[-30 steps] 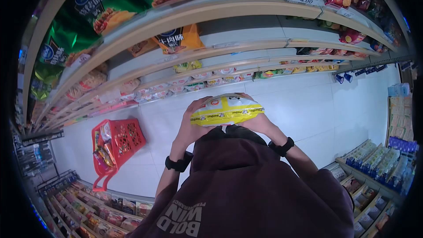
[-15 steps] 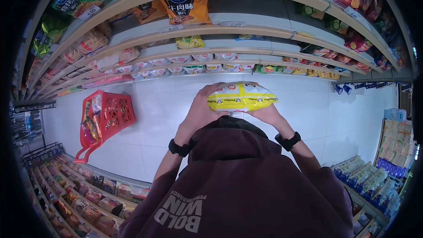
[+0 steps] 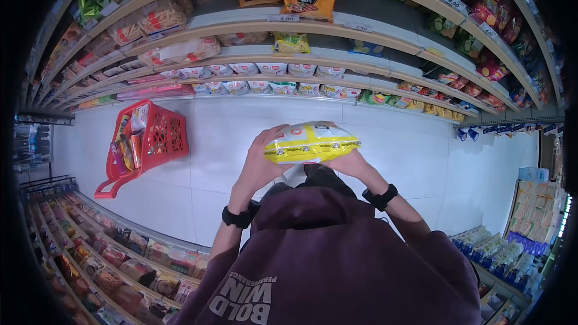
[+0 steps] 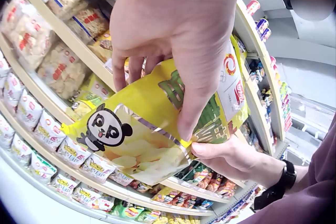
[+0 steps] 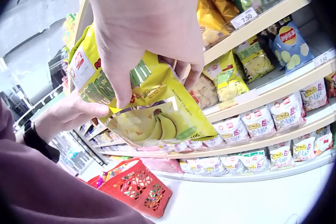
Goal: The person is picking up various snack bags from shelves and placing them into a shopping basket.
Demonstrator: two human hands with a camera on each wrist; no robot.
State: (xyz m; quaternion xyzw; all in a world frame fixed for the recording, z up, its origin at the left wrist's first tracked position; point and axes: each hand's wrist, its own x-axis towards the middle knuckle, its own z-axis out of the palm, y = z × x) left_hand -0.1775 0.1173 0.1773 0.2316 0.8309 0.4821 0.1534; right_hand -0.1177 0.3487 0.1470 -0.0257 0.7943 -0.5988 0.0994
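A yellow bag of banana chips (image 3: 311, 151) is held in front of the person's body, between both hands. Its front carries a cartoon panda (image 4: 105, 128) and a picture of bananas (image 5: 160, 127). The left hand (image 3: 257, 162) grips one side, its thumb across the printed front and its other fingers behind the bag. From the opposite side the right hand (image 3: 354, 165) grips it likewise, thumb in front and fingers curled behind. In the left wrist view the two thumbs come close together over the lower part of the front.
A red shopping basket (image 3: 166, 132) with several packaged snacks stands on the white floor (image 3: 223, 132) to the left. Curved-looking shelves of snack bags (image 3: 241, 69) run across the front. More stocked shelves (image 3: 120, 253) lie at lower left, and bottles (image 3: 481, 247) at lower right.
The head view has swung, so shelves and basket appear shifted. The bag rose and moved right in view, then came back left and a little lower. Both hands keep their grip.
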